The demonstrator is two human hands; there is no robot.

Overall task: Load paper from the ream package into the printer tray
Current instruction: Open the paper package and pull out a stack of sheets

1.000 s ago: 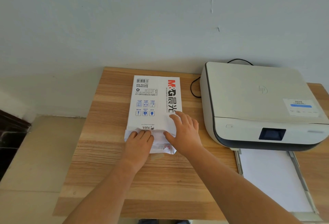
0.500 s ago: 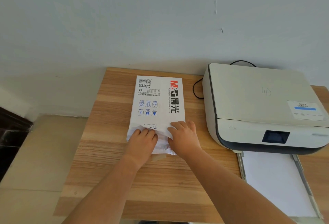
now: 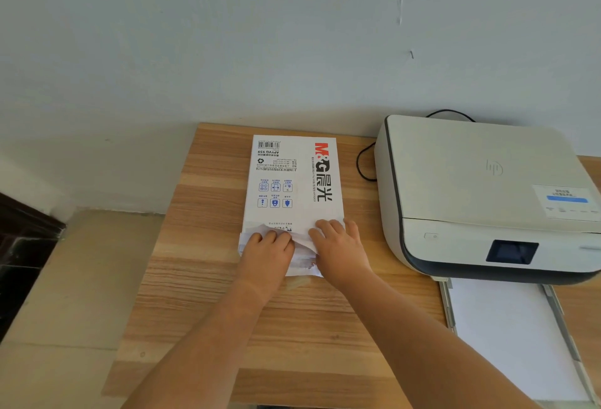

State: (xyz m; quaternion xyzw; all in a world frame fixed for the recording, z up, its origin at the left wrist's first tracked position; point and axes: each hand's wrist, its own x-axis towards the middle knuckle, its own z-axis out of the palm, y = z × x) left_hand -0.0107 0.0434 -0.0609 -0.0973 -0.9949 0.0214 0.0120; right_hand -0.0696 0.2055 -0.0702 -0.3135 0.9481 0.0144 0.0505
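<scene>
Ream package [image 3: 294,181]: flat on bench [image 3: 201,278], left of printer [image 3: 487,194] | left hand [image 3: 266,254] grip, right hand [image 3: 340,251] grip: both now pinching torn near-end wrapper; right slid nearer since earlier | tray [image 3: 450,311]: pulled out near-right | sheets not yet withdrawn.

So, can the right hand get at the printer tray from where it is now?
Probably yes. The right hand rests on the ream package's torn end, and the pulled-out printer tray lies to its right. Only bare table shows between them, and white paper already lies in the tray.
</scene>
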